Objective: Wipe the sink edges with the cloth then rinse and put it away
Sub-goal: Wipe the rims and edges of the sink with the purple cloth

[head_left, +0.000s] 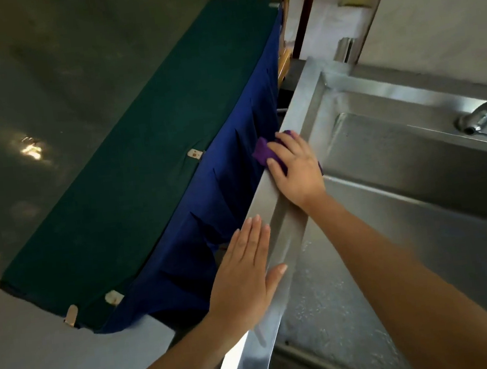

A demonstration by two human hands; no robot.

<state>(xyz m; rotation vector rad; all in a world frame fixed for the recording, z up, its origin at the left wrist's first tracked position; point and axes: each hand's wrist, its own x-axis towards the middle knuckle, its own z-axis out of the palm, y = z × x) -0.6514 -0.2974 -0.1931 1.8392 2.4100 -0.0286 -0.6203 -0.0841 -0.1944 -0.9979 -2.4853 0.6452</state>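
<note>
1. The right hand [294, 172] lies palm down on a purple cloth [263, 151], pressing it flat against the left rim of the steel sink [303, 110]; its fingers are spread over the cloth rather than curled around it.
2. The cloth sits bunched under that hand, about halfway along the rim, with one folded corner showing past the fingertips on the outer side and a sliver showing at the basin side.
3. The left hand [246, 272] is open and flat, fingers together, resting on the same rim nearer the person; it grips nothing, and its thumb reaches toward the inner lip.
4. The two hands are apart, with a bare stretch of rim between them.
5. The basin wall below the forearms is speckled with water droplets.
6. A chrome tap [483, 117] juts over the far right of the basin.
7. Just beside the sink on the left stands a surface under a green cover [131, 172], with a dark blue pleated skirt [236, 185] hanging off its edge (small pale tabs hold the fabric).
</note>
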